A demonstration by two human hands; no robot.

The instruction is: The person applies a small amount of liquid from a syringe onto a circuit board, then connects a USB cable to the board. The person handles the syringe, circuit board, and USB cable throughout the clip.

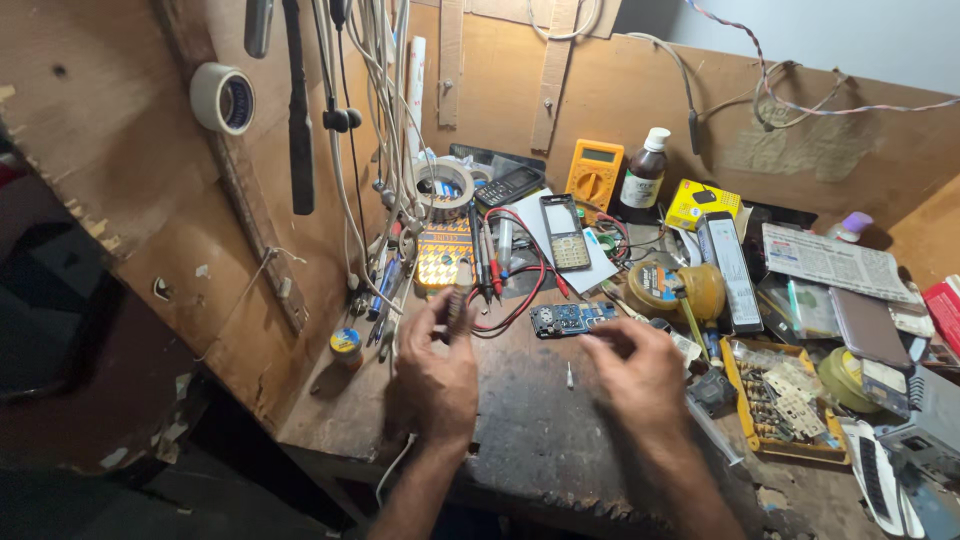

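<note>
Worn wooden boards make the workbench [540,440] and the walls around it, and many cables [385,130] hang down at the left corner. On the bench, the left hand [437,372] is raised a little, and its fingers are closed around a small dark brush-like tool [456,308], which stands almost upright between thumb and fingertips. The right hand [632,372] hovers low above the bench with the fingers curled together; I cannot tell if it pinches something. Just beyond both hands lies a blue circuit board [571,319], flat on the surface, between the two hands and not touched by them. Red and black probe leads [510,275] curve beside the board. Further back a phone front cover [565,233] rests on white paper, near a yellow multimeter [594,173] and a brown bottle [645,172]. At the right, a yellow tray [745,440] holds small parts.
</note>
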